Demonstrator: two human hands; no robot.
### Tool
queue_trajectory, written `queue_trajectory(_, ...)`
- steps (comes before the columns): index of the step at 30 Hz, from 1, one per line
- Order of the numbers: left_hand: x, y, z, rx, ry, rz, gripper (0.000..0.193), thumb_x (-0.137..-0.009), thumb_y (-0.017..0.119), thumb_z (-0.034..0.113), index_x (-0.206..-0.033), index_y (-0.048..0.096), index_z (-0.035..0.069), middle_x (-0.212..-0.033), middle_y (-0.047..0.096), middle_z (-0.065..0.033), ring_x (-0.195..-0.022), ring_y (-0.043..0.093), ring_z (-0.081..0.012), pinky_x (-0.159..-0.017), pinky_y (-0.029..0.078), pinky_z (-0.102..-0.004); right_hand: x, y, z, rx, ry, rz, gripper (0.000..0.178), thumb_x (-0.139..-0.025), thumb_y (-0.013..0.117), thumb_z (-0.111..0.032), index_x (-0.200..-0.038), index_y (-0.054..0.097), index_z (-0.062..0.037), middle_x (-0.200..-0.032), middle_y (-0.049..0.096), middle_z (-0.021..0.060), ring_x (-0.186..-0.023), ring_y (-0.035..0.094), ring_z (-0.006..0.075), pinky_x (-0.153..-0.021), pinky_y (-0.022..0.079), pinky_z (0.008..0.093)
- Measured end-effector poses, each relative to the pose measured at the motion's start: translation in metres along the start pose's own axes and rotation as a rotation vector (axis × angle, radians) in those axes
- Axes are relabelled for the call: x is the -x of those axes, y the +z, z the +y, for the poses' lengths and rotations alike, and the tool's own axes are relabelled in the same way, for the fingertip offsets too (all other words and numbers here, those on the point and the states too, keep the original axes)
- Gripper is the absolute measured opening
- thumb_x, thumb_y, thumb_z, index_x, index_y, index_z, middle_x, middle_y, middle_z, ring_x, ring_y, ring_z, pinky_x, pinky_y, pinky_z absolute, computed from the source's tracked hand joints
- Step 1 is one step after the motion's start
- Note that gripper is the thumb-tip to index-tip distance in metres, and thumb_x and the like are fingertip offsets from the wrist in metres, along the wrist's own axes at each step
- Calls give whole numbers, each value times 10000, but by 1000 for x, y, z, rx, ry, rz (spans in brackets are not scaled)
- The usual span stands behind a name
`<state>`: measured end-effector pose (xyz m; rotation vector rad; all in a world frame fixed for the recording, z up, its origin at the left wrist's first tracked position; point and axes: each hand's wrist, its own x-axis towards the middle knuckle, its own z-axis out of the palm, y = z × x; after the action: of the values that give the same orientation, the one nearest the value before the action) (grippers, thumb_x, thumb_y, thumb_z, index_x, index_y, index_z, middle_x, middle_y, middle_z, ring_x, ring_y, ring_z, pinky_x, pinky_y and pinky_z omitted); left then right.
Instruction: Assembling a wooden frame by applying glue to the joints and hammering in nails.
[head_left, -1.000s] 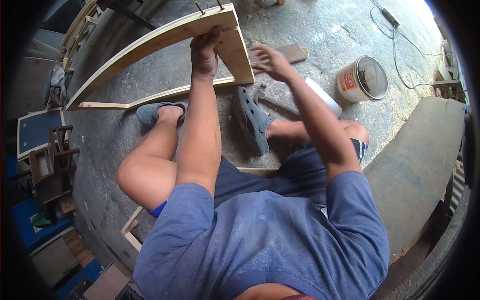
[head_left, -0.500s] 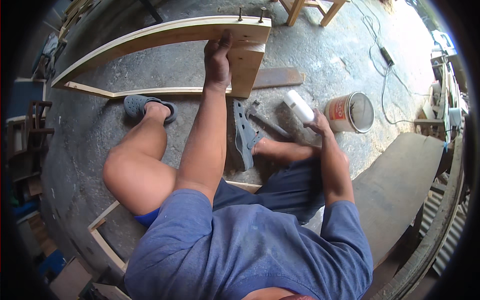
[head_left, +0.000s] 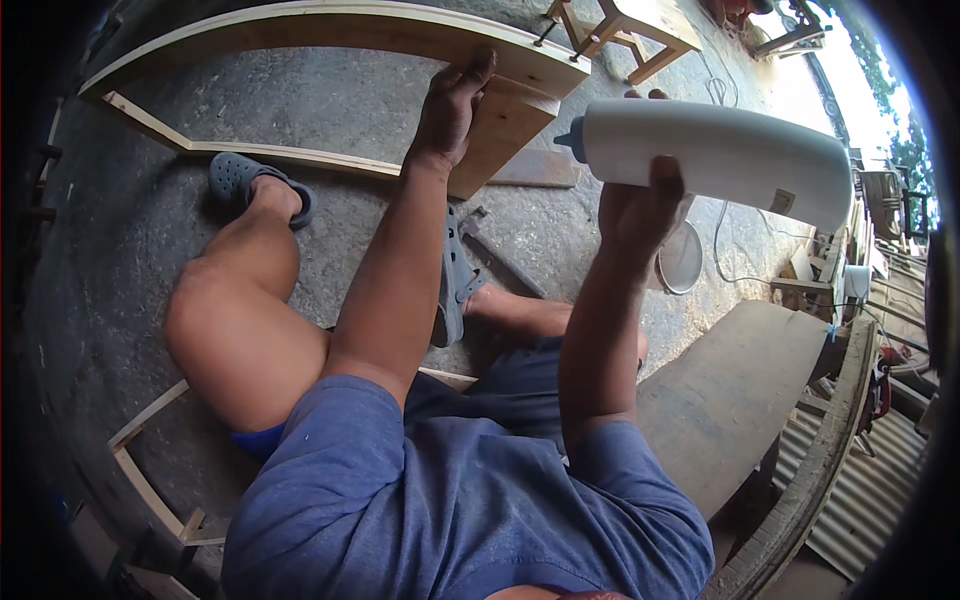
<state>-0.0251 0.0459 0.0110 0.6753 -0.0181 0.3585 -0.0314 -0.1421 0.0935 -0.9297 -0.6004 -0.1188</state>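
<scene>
My left hand grips a pale wooden frame near its corner, fingers wrapped over the wide end board. The frame stands tilted, and its long curved side runs off to the left. Two nails stick up from the top edge at that corner. In my right hand is a large white squeeze bottle, raised close to the camera and lying nearly level. Its blue-grey nozzle points left toward the frame's corner, apart from the wood. What the bottle contains is hidden.
On the concrete floor a hammer lies beside my right clog, with a flat board beyond. A bucket stands partly behind my right forearm. A wooden stool, a cable, a wide plank and another frame surround me.
My right hand has lifted the white bottle from beside the bucket up toward the camera and turned it nearly level, nozzle to the left. My left hand keeps its grip on the frame.
</scene>
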Motion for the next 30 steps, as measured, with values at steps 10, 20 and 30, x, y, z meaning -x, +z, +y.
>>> queue_trajectory(10,-4,-1,2,-188,-16,43,476,-920,637,454,-1142,653,34,-1027,664,-44,-940,593,-120,-872,443,-288,-7,81,63,244,-312,158,724,-806,739,-114,-1379,301,-44,-1226,511,156,-1119,560,284,-914,558,452)
queue_trajectory(20,-10,-1,-1,-194,17,59,457,-933,618,446,-1178,655,62,-1039,668,-18,-962,583,-97,-906,441,-293,-12,71,73,328,-363,202,809,-850,734,-253,-1417,181,-86,-1306,412,200,-1118,546,309,-886,578,472)
queue_trajectory(30,-10,0,0,-198,15,72,452,-931,622,449,-1174,654,69,-1034,667,-10,-979,575,-86,-931,424,-293,-12,77,75,386,-384,291,809,-855,737,-266,-1410,172,-97,-1296,413,194,-1116,548,290,-876,588,451)
